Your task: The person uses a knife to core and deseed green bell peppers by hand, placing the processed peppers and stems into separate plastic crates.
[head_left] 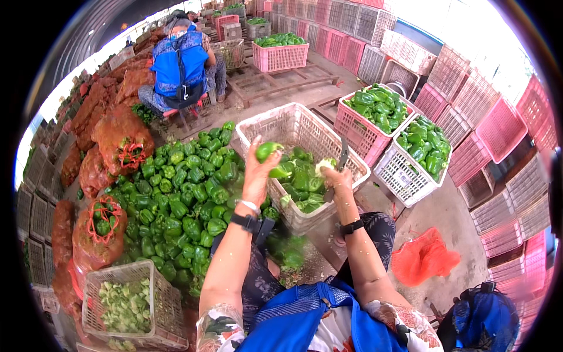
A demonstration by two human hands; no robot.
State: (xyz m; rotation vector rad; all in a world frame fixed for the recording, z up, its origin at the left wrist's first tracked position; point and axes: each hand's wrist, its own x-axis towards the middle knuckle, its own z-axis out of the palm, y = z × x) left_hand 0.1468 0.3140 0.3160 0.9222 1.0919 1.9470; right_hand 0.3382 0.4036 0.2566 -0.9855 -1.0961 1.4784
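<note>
- Your left grip (255, 170) is closed around a green pepper (267, 151), raised inside the left edge of the pale crate (287, 126); a second pepper (281, 171) shows just below, and I cannot tell whether you hold it too.
- Your right grip (339, 179) is wrapped on a dark-bladed knife (343, 154), blade upward, with a pale piece (324, 167) at the fingertips; blade-up probably keeps the edge off your other hand.
- The crate stands just ahead of your knees, likely so both hands work above it; loose peppers (302, 182) lie inside, below its rim.
- The pepper heap (182, 199) spreads along the crate's left edge, seemingly for easy reach.
- At the heap's near-left corner, a grey crate (167, 299) holds pale green trimmings (126, 305).
- Beyond your crate's right edge, a pink crate (358, 135) and a white crate (404, 176) are heaped with peppers.
</note>
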